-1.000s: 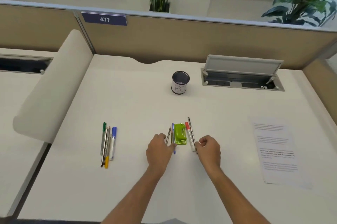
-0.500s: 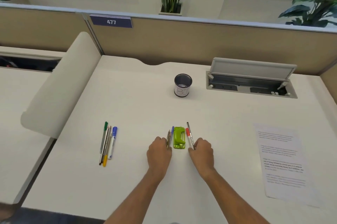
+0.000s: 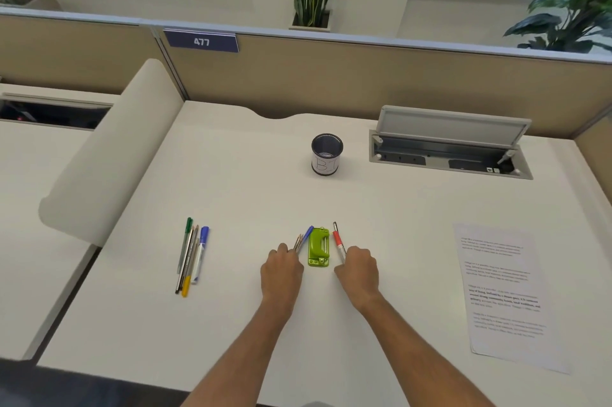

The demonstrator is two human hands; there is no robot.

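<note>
White surface (image 3: pixel 265 174) before us: our left hand (image 3: pixel 281 270) curls round a blue pen (image 3: pixel 308 231) and pencils (image 3: pixel 298 242) just left of the green punch (image 3: pixel 318 246); our right hand (image 3: pixel 359 269) pinches a red marker (image 3: pixel 337 239) on its other side. Light, stiff, slippery barrels, we judge; best gripped mid-shaft.

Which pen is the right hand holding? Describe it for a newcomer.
On the white desk, a green hole punch lies between left hand and right hand. The pen pokes from the right hand, just right of the punch; its red band sets it apart from the blue-capped pen on the punch's left.
</note>
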